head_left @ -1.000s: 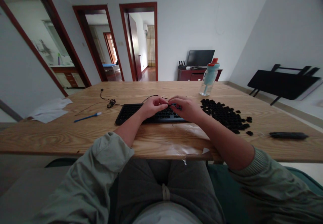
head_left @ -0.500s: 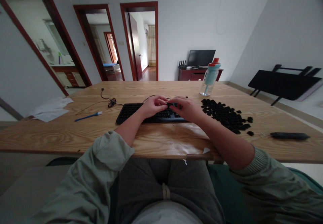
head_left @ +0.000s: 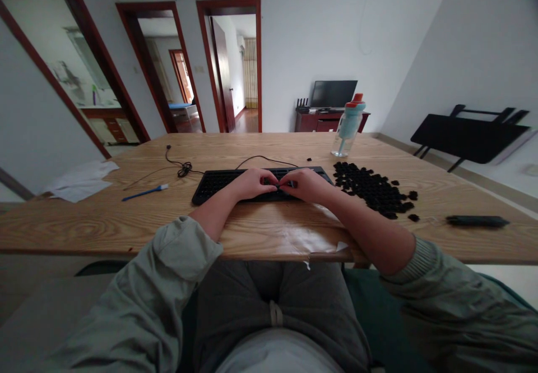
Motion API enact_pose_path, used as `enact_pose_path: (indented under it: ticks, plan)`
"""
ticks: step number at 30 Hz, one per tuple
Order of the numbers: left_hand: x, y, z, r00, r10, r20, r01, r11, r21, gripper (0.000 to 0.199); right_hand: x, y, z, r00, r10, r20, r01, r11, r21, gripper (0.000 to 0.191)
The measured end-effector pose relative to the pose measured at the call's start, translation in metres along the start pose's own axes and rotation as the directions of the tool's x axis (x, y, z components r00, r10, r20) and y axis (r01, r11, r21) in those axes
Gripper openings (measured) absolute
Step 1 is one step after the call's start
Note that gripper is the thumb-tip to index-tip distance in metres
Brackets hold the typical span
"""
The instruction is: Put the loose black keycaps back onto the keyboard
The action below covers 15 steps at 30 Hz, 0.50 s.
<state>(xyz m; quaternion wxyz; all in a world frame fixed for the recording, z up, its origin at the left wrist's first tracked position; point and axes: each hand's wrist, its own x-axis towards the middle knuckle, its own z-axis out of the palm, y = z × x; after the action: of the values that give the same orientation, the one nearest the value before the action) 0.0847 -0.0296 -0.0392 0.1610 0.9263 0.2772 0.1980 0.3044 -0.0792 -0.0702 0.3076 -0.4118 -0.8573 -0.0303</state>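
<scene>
A black keyboard (head_left: 210, 185) lies on the wooden table, partly covered by both hands. Over its middle, my left hand (head_left: 253, 184) has its thumb and fingers closed at the fingertips. My right hand (head_left: 306, 185) meets it from the right, also pinched. Between the fingertips is a small dark piece, low against the keys; its shape is too small to tell, and which hand grips it is partly hidden. A pile of small black pieces (head_left: 370, 189) lies right of the keyboard.
A clear bottle with a red top (head_left: 348, 126) stands behind the pile. A blue brush (head_left: 145, 193), a coiled cable (head_left: 184, 169) and white paper (head_left: 82, 182) are on the left. A dark elongated object (head_left: 477, 221) lies at the right.
Both hands have come down closer to the keys with the small dark piece between their fingertips. More of the keyboard's right end shows. The camera view has shifted slightly.
</scene>
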Motion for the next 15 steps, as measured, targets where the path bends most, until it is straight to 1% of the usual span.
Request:
enact_pose_path:
  ticks: [2,4,6,9,15]
  plan:
    - [-0.0004,-0.0003,0.0009,1.0,-0.02,0.021,0.019,1.0,0.019,0.025,-0.0002,0.0004,0.0,0.998,-0.054,0.029,0.054,0.999,0.007,0.02]
    - [-0.0007,-0.0001,0.0008,0.999,-0.026,0.033,0.024,0.998,0.066,0.023,-0.0005,0.0005,-0.0001,0.996,-0.072,0.052,0.07,0.997,0.033,0.02]
    - [-0.0011,0.0004,-0.0001,0.998,-0.025,0.049,0.021,0.995,0.096,0.023,-0.0009,0.0002,-0.0003,0.996,-0.044,0.075,0.04,0.997,0.061,0.021]
    - [-0.0017,0.0011,-0.0015,0.997,-0.017,0.08,0.01,0.996,0.093,0.023,-0.0016,0.0002,-0.0001,0.995,-0.001,0.101,-0.006,0.998,0.068,0.023]
    - [-0.002,0.0025,-0.0012,0.997,-0.029,0.068,0.02,0.993,0.12,0.023,-0.0015,0.0028,0.0013,0.994,0.007,0.105,-0.014,0.998,0.061,0.024]
